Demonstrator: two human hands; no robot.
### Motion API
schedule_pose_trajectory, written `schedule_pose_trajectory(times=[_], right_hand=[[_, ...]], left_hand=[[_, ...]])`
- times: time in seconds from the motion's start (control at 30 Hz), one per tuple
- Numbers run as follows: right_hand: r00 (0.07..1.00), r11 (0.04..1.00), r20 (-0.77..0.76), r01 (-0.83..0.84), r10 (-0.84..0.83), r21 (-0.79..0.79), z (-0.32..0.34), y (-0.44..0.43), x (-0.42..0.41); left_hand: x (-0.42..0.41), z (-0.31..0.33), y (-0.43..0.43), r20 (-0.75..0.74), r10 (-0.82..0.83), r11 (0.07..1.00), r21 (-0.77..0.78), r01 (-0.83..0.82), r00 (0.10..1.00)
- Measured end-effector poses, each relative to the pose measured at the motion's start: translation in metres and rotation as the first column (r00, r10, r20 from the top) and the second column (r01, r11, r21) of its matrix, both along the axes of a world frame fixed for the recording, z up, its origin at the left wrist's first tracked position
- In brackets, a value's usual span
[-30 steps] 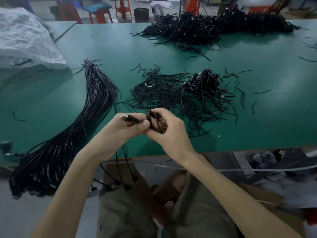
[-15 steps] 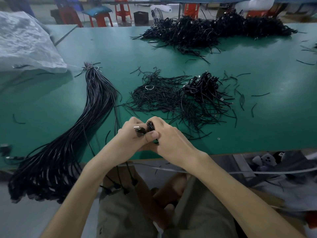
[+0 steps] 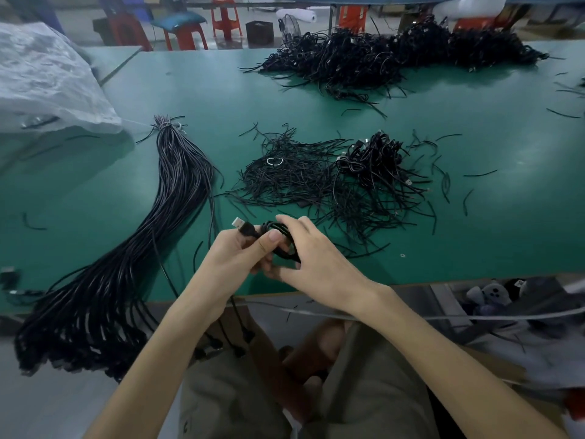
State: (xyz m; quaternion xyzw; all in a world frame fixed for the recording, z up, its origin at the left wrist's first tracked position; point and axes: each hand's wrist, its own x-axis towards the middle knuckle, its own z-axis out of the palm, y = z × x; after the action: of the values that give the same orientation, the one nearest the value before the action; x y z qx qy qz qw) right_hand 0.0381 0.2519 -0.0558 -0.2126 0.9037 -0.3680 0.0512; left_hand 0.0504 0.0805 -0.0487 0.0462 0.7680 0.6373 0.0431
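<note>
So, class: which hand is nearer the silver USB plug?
Left. The left hand grips just behind the USB plug; the right hand holds the coiled cable further right.

Your green table (image 3: 95,201), cluttered.
Bundle (image 3: 177,191) lies at your left, ties (image 3: 285,182) ahead, heap (image 3: 380,61) beyond, bag (image 3: 47,80) at the far left.

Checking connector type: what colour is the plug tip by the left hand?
Silvery plug tip on a black housing, head view.
</note>
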Motion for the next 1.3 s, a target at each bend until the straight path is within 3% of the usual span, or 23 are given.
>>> schedule_pose_trajectory(times=[0.13,0.23,0.43,0.6,0.73,0.87,0.93,1.1,1.17,1.27,1.3], right_hand=[[0.988,0.992,0.155,-0.008,0.028,-0.128,0.005,0.010,-0.004],[0.986,0.994,0.166,-0.016,0.034,-0.107,0.006,0.014,-0.002],[0.997,0.997,-0.072,-0.024,0.030,0.077,-0.001,0.014,0.007],[0.929,0.959,-0.353,-0.006,0.110,0.284,-0.002,0.012,0.009],[0.900,0.913,-0.400,0.006,0.173,0.409,-0.001,0.012,0.010],[0.869,0.884,-0.399,-0.086,0.292,0.459,-0.005,0.009,0.014],[0.858,0.883,-0.406,-0.106,0.313,0.457,-0.005,0.005,0.016],[0.885,0.897,-0.398,-0.046,0.241,0.440,-0.003,0.005,0.003],[0.894,0.904,-0.397,-0.020,0.208,0.428,-0.003,0.004,-0.004],[0.908,0.909,-0.378,-0.007,0.180,0.417,-0.001,0.001,-0.015],[0.907,0.914,-0.383,-0.006,0.176,0.406,0.000,0.001,-0.017]], left_hand=[[-0.002,0.000,-0.005,-0.008,-0.033,0.999,-0.018,0.033,0.999],[-0.004,0.003,-0.005,0.064,-0.068,0.994,-0.077,0.072,0.996],[-0.012,0.009,-0.016,0.199,-0.114,0.917,-0.357,0.180,0.973],[-0.016,0.016,-0.026,0.164,-0.168,0.916,-0.337,0.216,0.972],[-0.021,0.025,-0.036,0.180,-0.294,0.841,-0.417,0.344,0.939],[-0.021,0.030,-0.036,0.316,-0.475,0.651,-0.501,0.570,0.821],[-0.020,0.028,-0.031,0.341,-0.507,0.662,-0.434,0.611,0.791],[-0.019,0.020,-0.021,0.286,-0.468,0.716,-0.432,0.548,0.836],[-0.022,0.016,-0.018,0.242,-0.416,0.692,-0.542,0.478,0.877],[-0.027,0.003,-0.013,0.070,-0.346,0.554,-0.789,0.264,0.936],[-0.027,-0.002,-0.013,0.000,-0.308,0.587,-0.787,0.190,0.951]])
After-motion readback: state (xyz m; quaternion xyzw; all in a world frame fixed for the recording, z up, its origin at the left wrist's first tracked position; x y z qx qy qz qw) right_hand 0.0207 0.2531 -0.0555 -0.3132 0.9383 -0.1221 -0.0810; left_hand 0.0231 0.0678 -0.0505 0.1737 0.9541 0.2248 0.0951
